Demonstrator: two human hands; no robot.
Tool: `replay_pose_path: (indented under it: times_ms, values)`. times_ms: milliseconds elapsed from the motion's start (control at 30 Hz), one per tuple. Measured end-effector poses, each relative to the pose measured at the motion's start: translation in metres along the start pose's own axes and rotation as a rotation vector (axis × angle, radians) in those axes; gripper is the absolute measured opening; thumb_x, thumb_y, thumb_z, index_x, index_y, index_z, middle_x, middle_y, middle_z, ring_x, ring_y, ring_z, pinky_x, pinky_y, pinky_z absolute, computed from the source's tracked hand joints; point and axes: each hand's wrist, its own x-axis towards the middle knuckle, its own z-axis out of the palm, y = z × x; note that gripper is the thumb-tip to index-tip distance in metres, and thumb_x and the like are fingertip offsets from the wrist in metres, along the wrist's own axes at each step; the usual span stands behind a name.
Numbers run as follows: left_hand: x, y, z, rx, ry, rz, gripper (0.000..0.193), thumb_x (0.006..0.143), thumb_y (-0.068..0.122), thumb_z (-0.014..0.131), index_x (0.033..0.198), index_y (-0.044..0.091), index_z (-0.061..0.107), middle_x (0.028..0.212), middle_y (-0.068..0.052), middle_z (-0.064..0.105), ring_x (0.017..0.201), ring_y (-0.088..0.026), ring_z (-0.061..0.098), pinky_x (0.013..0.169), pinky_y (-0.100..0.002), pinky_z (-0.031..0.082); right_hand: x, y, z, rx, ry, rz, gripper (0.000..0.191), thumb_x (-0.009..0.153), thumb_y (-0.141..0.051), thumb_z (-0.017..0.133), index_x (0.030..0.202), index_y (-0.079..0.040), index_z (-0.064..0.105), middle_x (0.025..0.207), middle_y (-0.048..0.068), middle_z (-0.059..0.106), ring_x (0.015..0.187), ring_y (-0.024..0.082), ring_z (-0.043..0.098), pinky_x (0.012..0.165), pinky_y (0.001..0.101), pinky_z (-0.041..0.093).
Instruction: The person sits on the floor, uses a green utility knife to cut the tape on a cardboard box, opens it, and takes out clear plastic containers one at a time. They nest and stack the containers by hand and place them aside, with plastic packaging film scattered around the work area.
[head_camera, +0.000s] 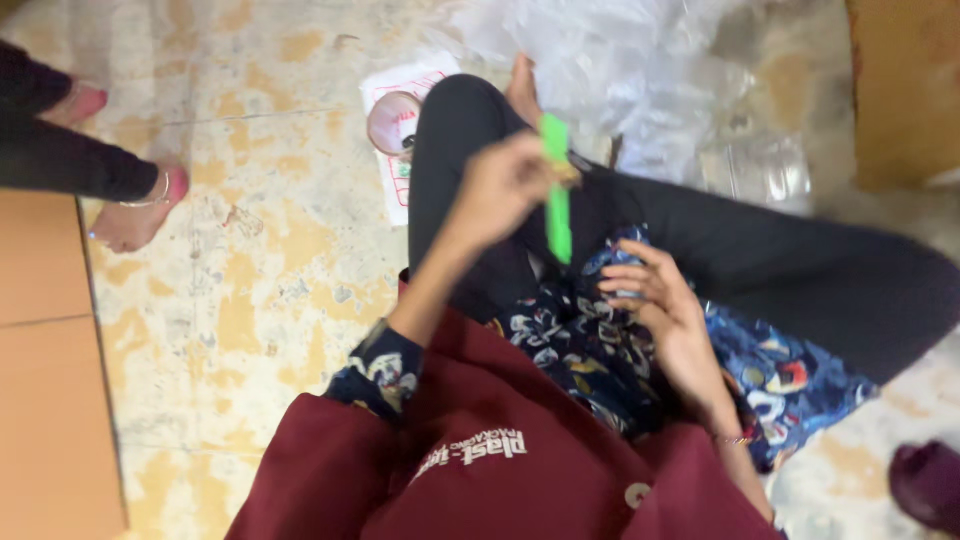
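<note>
Mottled floor (250, 290) under seated person. Left hand (505, 185) fingers pinch green strip (558, 215); right hand (660, 310), at 4 o'clock, fingers loosely curled, contents unclear.

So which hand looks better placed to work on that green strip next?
Probably the right hand: it sits open and seemingly empty just below the green strip, fingers curled toward its lower end. The left hand is already busy pinching the strip near its top.

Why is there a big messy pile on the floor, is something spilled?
Nothing looks spilled. The clear plastic bags lie crumpled in a loose heap on the floor past the knee, and a roll of tape sits beside them.
</note>
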Motion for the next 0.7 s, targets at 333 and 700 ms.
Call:
replay_pose_path:
  times_ms: [333,700]
  values:
    - [0.001,-0.067,-0.231,0.463,0.437,-0.547,0.027,0.087,0.025,0.082,0.083,-0.001,0.077,0.064,-0.01,0.069,0.051,-0.014,0.064,0.049,-0.03,0.054,0.022,-0.002,0.03,-0.721,0.101,-0.043,0.055,0.083,0.014,0.047,0.133,-0.005,0.061,0.113,0.014,0.074,0.104,0.02,0.074,0.089,0.033,0.057]
    - [0.006,-0.099,-0.24,0.063,0.658,-0.461,0.027,0.095,0.019,0.067,0.086,-0.006,0.075,0.07,-0.013,0.074,0.056,-0.02,0.075,0.051,-0.028,0.061,0.014,-0.009,0.039,-0.834,0.128,-0.074,0.041,0.089,0.006,0.056,0.125,-0.009,0.07,0.106,0.009,0.077,0.097,0.02,0.074,0.083,0.0316,0.058]
